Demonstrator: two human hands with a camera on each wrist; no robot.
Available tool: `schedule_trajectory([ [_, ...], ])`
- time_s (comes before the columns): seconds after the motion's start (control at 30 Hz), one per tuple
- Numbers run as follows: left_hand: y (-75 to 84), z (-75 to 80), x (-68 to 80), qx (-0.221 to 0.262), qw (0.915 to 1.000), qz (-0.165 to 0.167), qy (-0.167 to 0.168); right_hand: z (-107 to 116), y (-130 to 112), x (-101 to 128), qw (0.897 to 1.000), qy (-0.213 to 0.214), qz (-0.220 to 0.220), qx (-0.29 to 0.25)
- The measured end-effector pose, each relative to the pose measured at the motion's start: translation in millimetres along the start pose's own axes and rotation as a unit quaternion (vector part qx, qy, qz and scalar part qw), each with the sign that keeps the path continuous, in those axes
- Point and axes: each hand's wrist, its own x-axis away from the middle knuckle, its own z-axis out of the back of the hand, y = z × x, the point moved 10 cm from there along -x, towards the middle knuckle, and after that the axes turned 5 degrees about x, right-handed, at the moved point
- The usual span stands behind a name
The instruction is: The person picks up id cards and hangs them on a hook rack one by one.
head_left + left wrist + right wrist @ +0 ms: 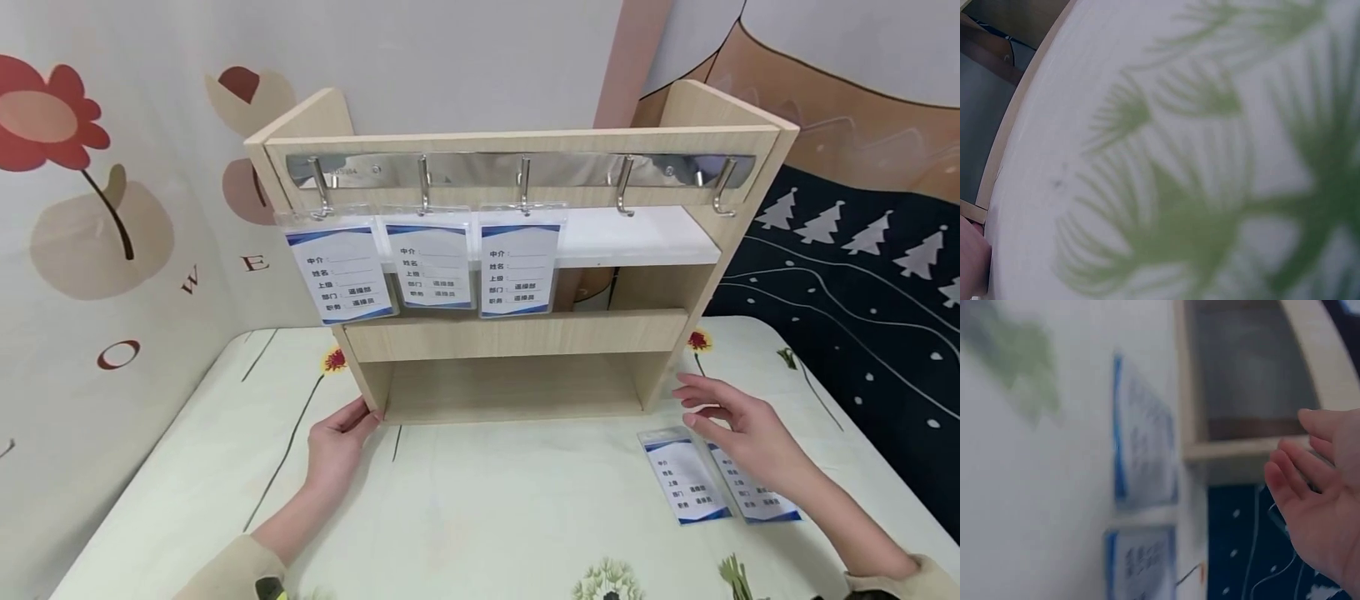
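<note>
A light wooden desktop shelf (517, 333) stands on the table, with a metal hook strip (480, 171) along its upper front. Three clear badge holders with printed cards hang from the hooks on the left: the left badge (341, 271), the middle badge (431, 265) and the third badge (519, 267). At the shelf's lower left corner, my left hand (339, 437) grips the side panel's bottom edge between thumb and fingers. My right hand (738, 429), fingers loosely bent and holding nothing, hovers beside the lower right corner. Below it lie two more badges, one (686, 479) beside a partly covered one (753, 492).
A pale flowered cloth (480, 508) covers the table. Behind it hang a light printed curtain (150, 167) and, on the right, dark fabric with white trees (855, 275). The two rightmost hooks, including the end hook (724, 187), carry nothing.
</note>
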Motion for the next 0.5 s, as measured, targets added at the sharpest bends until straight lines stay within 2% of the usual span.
schedule_trajectory([
  [0.1, -0.4, 1.6, 0.4, 0.000, 1.0000, 0.004, 0.000, -8, 16, -1, 0.999, -0.031, -0.015, 0.003],
  [0.37, 1.9, 2.2, 2.6, 0.010, 0.9999, -0.001, 0.000, -17, 43, 0, 0.997, -0.066, -0.027, 0.005],
  [0.5, 3.3, 1.4, 1.9, 0.013, 0.9999, -0.007, 0.002, -23, 58, 0, 0.994, -0.091, -0.052, 0.006],
])
